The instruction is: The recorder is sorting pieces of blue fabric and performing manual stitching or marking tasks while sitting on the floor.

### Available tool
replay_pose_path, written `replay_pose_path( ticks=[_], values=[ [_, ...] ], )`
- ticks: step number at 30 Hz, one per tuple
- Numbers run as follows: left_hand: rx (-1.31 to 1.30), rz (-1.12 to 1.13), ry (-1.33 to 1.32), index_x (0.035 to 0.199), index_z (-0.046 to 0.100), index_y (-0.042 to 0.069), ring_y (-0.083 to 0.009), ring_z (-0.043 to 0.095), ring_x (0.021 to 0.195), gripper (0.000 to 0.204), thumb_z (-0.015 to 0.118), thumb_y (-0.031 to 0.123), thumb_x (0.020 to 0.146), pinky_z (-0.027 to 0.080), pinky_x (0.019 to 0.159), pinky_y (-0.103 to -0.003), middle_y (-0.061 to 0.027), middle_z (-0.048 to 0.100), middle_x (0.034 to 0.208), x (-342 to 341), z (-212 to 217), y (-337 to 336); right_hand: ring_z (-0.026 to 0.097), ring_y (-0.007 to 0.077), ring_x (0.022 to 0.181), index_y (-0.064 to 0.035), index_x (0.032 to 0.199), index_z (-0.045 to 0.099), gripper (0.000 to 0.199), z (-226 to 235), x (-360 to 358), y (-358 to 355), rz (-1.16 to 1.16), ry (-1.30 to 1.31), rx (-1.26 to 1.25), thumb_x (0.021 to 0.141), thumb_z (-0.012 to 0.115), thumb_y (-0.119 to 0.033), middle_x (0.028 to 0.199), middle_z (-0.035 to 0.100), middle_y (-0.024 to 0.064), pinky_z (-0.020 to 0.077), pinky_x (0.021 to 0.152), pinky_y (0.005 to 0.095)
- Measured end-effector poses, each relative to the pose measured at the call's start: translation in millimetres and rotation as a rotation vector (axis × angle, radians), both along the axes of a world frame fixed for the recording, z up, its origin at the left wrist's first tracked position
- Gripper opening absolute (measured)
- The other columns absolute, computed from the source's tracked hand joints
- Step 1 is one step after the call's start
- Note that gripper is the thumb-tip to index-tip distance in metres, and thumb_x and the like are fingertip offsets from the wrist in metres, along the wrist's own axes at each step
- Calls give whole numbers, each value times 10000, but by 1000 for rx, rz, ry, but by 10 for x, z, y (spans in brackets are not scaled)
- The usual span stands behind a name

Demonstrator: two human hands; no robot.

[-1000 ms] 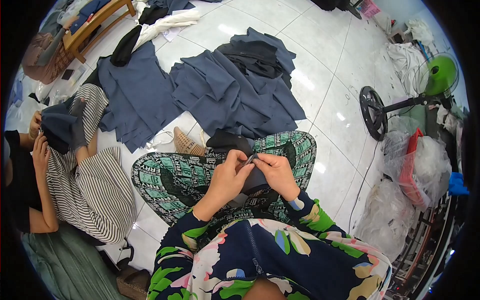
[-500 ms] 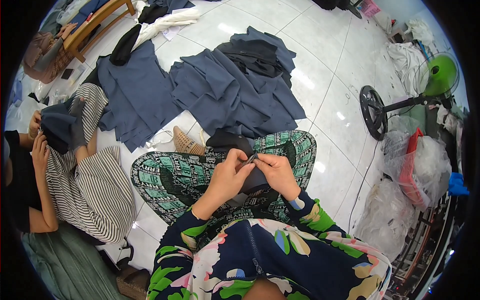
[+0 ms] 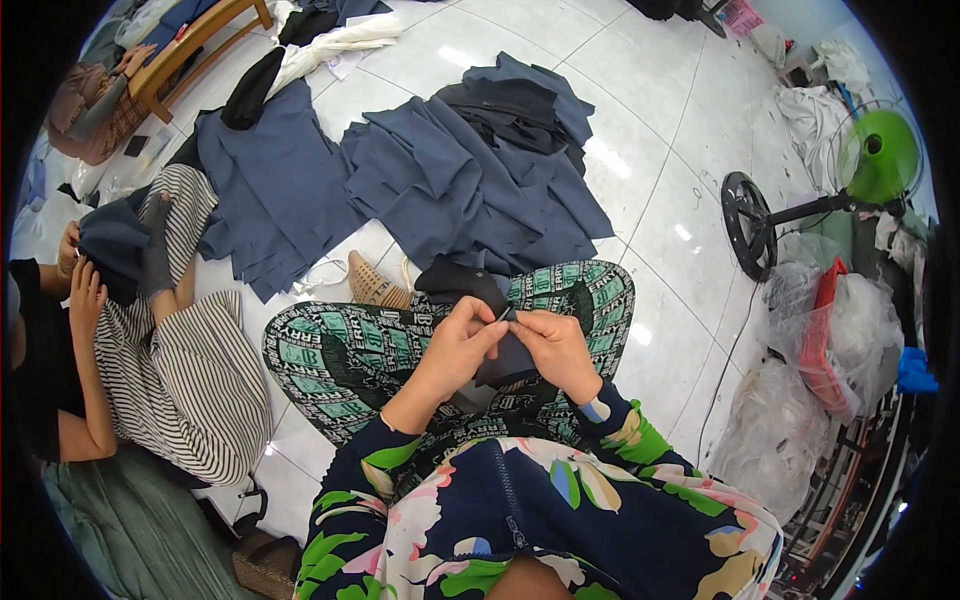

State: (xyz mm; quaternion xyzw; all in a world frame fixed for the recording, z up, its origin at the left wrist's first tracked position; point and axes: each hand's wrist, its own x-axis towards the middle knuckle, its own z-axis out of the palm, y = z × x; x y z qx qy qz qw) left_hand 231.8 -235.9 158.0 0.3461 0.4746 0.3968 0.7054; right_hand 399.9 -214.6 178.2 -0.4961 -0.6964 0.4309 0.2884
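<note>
Over my crossed legs, in green and black patterned trousers [image 3: 330, 350], lies a piece of dark fabric [image 3: 511, 362]. My left hand [image 3: 459, 350] pinches its upper edge between thumb and fingers. Right beside it, my right hand [image 3: 552, 347] grips the same edge, so the fingertips of both hands nearly meet. A small fold of the cloth sticks up between them. Whether a needle or other tiny item is in the fingers is too small to tell. Beyond my hands, a black part of the cloth [image 3: 462, 284] spreads over my lap.
Blue-grey cut fabric pieces [image 3: 430, 170] lie heaped on the tiled floor ahead, with black cloth [image 3: 505, 112] on top. A co-worker in striped trousers [image 3: 200, 385] handles dark cloth at left. At right stand a green fan [image 3: 885, 155] and plastic bags [image 3: 775, 430].
My fingers have shifted slightly on the fabric edge, and the fold between them looks different. The co-worker's hand at left has moved a little.
</note>
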Motion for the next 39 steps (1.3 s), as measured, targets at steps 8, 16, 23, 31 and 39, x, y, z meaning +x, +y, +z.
replay_pose_path(
  ticks=[8,16,23,31,39],
  values=[
    [213,269,140,1104,478,4,-78,502,670,401,699,186,823,407,612,-209,-11,560,749,-57,-62,62,579,73,713,56,996,638,189,-49,114,25,-83,138,-275,863,620,-77,803,677,54,473,652,231],
    [186,308,70,908,588,-18,-42,484,727,177,692,91,814,410,654,-184,15,563,831,40,-143,148,594,132,645,36,957,647,173,-56,27,-5,8,57,-128,843,632,-94,779,669,113,457,603,268],
    [354,576,298,891,603,17,-13,407,593,164,717,94,800,346,526,-173,57,519,683,218,13,31,548,130,616,52,868,636,155,-148,-67,36,-34,78,176,838,635,-101,717,593,68,431,585,265],
    [399,557,311,874,620,26,-7,425,589,132,697,124,830,346,520,-175,48,545,679,226,-27,-8,494,51,632,30,894,637,160,38,-53,52,-97,211,-396,885,593,-123,693,593,-1,408,580,225],
    [79,360,132,1029,599,28,-55,526,724,231,631,205,885,421,658,-194,-17,604,822,-26,-122,68,469,26,639,23,933,636,182,-68,4,38,-101,304,-397,917,564,-143,695,576,-41,398,560,212]
  ],
)
